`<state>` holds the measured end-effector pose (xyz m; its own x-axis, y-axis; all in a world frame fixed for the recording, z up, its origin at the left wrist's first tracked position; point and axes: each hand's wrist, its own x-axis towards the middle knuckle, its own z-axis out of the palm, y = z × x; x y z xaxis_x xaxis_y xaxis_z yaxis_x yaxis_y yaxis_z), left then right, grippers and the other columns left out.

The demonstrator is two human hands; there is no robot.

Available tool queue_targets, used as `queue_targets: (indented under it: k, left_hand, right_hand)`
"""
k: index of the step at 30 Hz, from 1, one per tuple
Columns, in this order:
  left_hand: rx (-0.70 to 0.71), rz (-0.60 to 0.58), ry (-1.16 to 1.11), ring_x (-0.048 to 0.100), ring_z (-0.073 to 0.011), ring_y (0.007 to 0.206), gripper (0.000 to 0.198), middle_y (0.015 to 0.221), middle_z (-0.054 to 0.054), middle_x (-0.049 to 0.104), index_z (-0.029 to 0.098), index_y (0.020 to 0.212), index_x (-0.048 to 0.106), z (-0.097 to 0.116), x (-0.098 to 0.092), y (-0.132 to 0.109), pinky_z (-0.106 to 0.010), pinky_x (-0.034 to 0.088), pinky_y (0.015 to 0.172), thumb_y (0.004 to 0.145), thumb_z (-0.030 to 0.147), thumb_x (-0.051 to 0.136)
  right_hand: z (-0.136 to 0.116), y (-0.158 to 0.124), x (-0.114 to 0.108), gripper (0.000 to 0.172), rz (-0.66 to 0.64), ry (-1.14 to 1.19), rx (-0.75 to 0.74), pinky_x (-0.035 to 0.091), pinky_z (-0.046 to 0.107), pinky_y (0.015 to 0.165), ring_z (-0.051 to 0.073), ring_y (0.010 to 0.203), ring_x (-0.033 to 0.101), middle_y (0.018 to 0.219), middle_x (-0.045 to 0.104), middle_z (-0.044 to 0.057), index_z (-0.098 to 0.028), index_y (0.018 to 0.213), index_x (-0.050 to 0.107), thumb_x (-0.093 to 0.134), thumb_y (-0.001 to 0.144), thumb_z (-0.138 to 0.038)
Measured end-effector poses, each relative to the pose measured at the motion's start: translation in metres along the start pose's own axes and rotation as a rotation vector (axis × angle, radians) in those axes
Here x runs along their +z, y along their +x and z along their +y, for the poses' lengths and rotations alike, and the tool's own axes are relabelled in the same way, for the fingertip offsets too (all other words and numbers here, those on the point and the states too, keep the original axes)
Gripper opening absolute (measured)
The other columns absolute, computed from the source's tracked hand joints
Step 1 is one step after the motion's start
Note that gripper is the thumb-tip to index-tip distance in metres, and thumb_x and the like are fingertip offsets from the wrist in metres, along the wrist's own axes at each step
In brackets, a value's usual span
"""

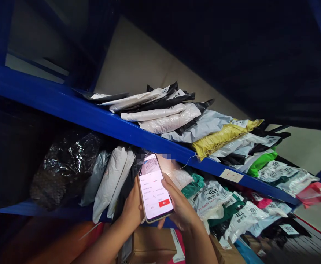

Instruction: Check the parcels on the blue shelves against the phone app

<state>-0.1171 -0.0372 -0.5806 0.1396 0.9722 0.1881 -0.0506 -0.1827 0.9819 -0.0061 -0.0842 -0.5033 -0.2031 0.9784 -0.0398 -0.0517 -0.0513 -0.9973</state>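
A lit smartphone (pixel 155 194) is held upright, slightly tilted, before the lower shelf. Its screen shows a small camera picture of a label at the top, lines of text below and a red button. My left hand (pixel 133 201) grips the phone's left edge, with most of its fingers hidden behind it. My right hand (pixel 181 205) closes round the right edge, its thumb lying along the side of the screen and fingertips showing beneath the phone. Just behind the phone lies a pale pinkish-white parcel bag (pixel 175 171), partly covered by the phone and my right hand.
A blue shelf beam (pixel 94 115) slopes down to the right. Above it lie several parcel bags, including a yellow one (pixel 226 137). Labelled bags (pixel 211 198) and a big black wrapped bundle (pixel 69 165) fill the lower shelf. Cardboard boxes (pixel 152 244) stand underneath.
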Motion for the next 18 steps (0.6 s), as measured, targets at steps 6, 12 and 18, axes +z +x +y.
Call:
queue_targets:
  k: [6, 12, 18]
  left_hand:
    - [0.0, -0.023, -0.098, 0.068, -0.0318, 0.097, 0.071, 0.108, -0.018, 0.07, 0.016, 0.119, 0.042, -0.005, 0.0, 0.0, -0.046, 0.052, 0.087, 0.069, 0.066, 0.041]
    - [0.099, -0.014, -0.147, 0.069, -0.0276, 0.095, 0.065, 0.107, -0.015, 0.071, 0.015, 0.121, 0.045, -0.013, 0.0, 0.003, -0.039, 0.054, 0.082, 0.078, 0.063, 0.043]
    - [0.113, 0.011, -0.086, 0.065, -0.0274, 0.107, 0.065, 0.123, -0.015, 0.066, 0.015, 0.132, 0.042, -0.013, 0.0, 0.001, -0.041, 0.05, 0.095, 0.077, 0.051, 0.049]
  right_hand:
    - [0.002, 0.0, -0.001, 0.076, -0.005, -0.001, 0.006, 0.057, 0.026, 0.035, 0.026, 0.066, 0.076, 0.102, 0.076, 0.01, -0.026, 0.149, 0.026, 0.063, 0.087, -0.051]
    - [0.003, -0.004, 0.003, 0.075, 0.03, 0.026, -0.005, 0.056, 0.026, 0.035, 0.026, 0.065, 0.076, 0.1, 0.077, 0.009, -0.027, 0.148, 0.031, 0.066, 0.086, -0.049]
    - [0.013, -0.022, 0.009, 0.069, 0.025, 0.084, -0.081, 0.053, 0.021, 0.036, 0.024, 0.07, 0.075, 0.103, 0.075, 0.008, -0.026, 0.141, 0.041, 0.072, 0.08, -0.038]
